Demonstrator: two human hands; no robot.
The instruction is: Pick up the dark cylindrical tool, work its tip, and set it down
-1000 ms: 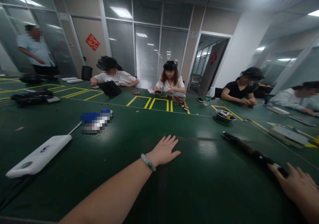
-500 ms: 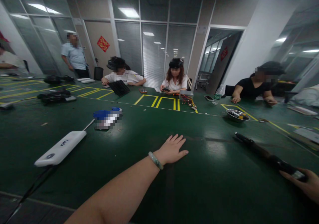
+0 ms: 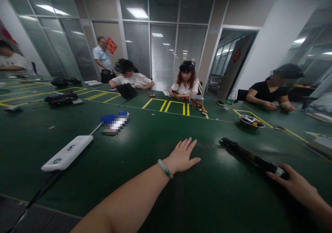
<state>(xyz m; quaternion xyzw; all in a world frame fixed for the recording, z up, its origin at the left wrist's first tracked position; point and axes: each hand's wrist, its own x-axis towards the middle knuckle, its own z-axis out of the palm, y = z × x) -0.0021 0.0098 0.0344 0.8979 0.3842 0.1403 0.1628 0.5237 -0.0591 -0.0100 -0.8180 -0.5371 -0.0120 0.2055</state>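
My left hand (image 3: 183,157) lies palm down on the green tabletop (image 3: 155,132), fingers spread, with nothing in it. A pale green bangle (image 3: 165,169) circles that wrist. At the right, my right hand (image 3: 293,181) is closed around the near end of a long, black, stick-shaped device (image 3: 249,157). Its narrow far end points leftward and away from me, toward the area beside my left hand. Motion blur and the dim light hide its exact kind. Left of my hands sits a white power bank-like box (image 3: 67,153) with cables, near a phone (image 3: 116,125) and something blue.
A metal bowl (image 3: 251,122) of small items stands at the right, near a plastic bottle (image 3: 230,100). Colored wires come from a grey box (image 3: 196,100) across the table. Yellow tape marks the far half. Several people sit around it; one person (image 3: 102,58) stands behind.
My right hand has moved left with the black device, bringing it closer to my left hand. The left hand stays flat on the table. The standing person has moved right.
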